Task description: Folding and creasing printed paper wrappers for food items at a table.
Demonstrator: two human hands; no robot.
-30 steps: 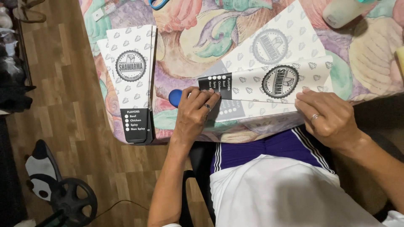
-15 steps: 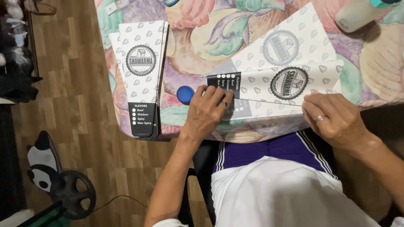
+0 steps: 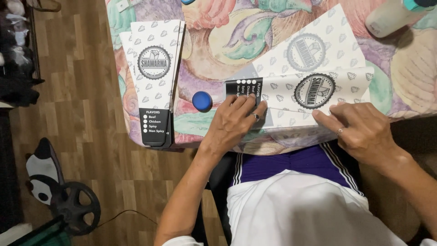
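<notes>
Sleeve: the printed paper sleeve (image 3: pixel 314 89) lies flat near the table (image 3: pixel 218 41) edge, right in front of me, half folded.
Left hand: my left hand (image 3: pixel 234 125) presses its dark end, fingers (image 3: pixel 252 102) together and flat on the paper, gripping nothing.
Right hand: my right hand (image 3: pixel 364 132) pins the lower edge, fingers flat, close together.
Nearby: blue cap (image 3: pixel 202 100) just beside my left hand; finished stack (image 3: pixel 154 77) well apart.
Doing it well: I judge edges should align before I crease, pressure even.

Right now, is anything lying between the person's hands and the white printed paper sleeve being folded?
Nothing visible: the left hand and right hand both press straight on the white printed paper sleeve. The round blue cap sits just beside it.
</notes>
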